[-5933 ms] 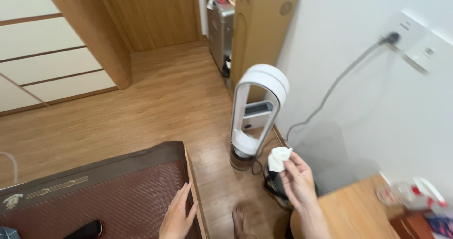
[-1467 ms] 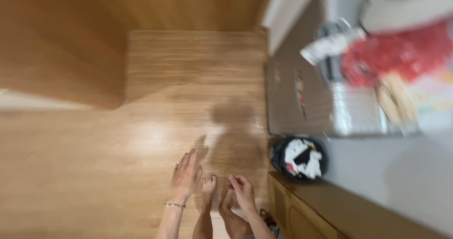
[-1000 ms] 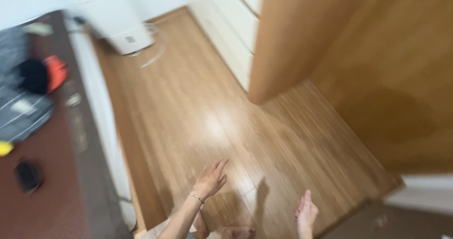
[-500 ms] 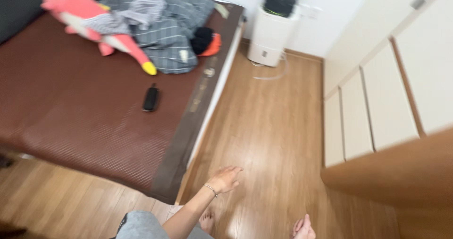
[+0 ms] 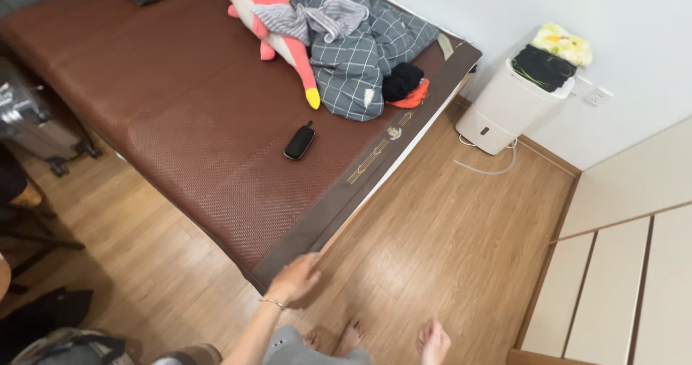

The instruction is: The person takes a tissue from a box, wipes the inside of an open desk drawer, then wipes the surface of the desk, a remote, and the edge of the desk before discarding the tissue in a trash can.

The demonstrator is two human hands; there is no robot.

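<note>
My left hand, with a thin bracelet at the wrist, hangs empty with loose fingers just beside the near corner of the brown bed mat. It is slightly blurred. Only the fingers of my right hand show at the bottom edge over the wooden floor, and they hold nothing. My bare feet stand between the two hands. A small black case lies on the mat, well away from both hands.
On the bed lie a pink plush toy, a grey checked blanket and black and orange clothes. A white appliance with cloths on top stands by the wall. Cream drawers are at right, a suitcase at left.
The view has swung left and up, so more of the bed shows. My left hand has come close to the bed's corner. The white tissue held earlier is gone from my right hand.
</note>
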